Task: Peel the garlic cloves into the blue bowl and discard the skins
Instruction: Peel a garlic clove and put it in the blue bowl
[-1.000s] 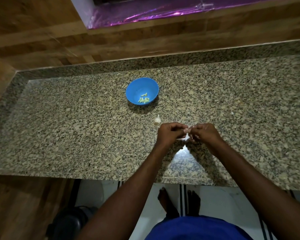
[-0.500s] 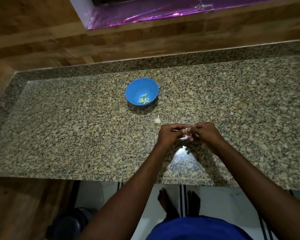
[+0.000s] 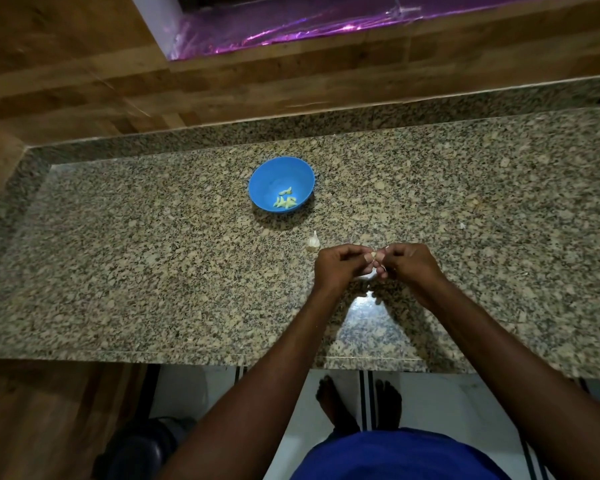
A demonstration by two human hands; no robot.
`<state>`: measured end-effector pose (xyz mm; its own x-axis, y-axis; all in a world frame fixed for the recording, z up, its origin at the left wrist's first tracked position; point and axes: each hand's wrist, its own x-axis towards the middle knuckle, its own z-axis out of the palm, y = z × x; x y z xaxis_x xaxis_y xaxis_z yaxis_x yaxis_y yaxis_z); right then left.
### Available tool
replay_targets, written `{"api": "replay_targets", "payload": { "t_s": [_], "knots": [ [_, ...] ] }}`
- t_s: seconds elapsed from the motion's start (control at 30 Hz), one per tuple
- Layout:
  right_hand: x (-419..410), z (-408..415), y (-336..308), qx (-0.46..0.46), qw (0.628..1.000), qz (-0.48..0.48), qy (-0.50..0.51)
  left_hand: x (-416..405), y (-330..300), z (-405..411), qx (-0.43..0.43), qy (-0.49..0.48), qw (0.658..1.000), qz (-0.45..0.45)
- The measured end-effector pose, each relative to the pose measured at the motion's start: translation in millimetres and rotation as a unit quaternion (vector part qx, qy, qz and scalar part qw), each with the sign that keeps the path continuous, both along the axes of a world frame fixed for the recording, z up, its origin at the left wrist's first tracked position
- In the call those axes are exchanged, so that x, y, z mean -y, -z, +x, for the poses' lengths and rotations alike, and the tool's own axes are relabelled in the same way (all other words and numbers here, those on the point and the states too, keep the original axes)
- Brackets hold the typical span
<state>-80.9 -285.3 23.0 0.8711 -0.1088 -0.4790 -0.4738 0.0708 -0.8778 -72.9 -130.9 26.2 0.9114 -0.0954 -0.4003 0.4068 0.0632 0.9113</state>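
A blue bowl (image 3: 267,176) stands on the granite counter (image 3: 153,271) and holds several peeled garlic cloves (image 3: 284,199). Nearer to me, a garlic bulb piece (image 3: 312,241) lies on the counter just left of my hands. My left hand (image 3: 338,266) and my right hand (image 3: 407,263) meet fingertip to fingertip and pinch one small garlic clove (image 3: 373,255) between them. White skin (image 3: 368,276) shows under the hands, mostly hidden by the fingers.
A tiny white scrap of skin (image 3: 462,225) lies on the counter to the right. Wooden wall panels (image 3: 222,88) rise behind the counter, with a purple foil ledge (image 3: 309,26) above. A dark bin (image 3: 142,452) sits on the floor at lower left.
Both hands have stayed together and shifted slightly away from me while working the clove. The bowl and the garlic piece have not moved.
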Motion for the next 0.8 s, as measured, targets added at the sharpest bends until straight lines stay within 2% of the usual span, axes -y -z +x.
{"api": "replay_targets", "payload": {
  "t_s": [0.3, 0.6, 0.8],
  "knots": [
    [5, 3, 0, -0.028, 1.0, 0.007, 0.005, 0, -6, 2, 0.051, 0.049, 0.997, 0.034],
    [11, 4, -3, -0.053, 0.996, 0.077, 0.01, 0, -8, 9, 0.002, 0.049, 0.999, 0.008],
    [15, 1, -4, -0.069, 0.996, 0.058, -0.005, 0, 6, 9, -0.01, 0.047, 0.999, 0.017]
  ]
}}
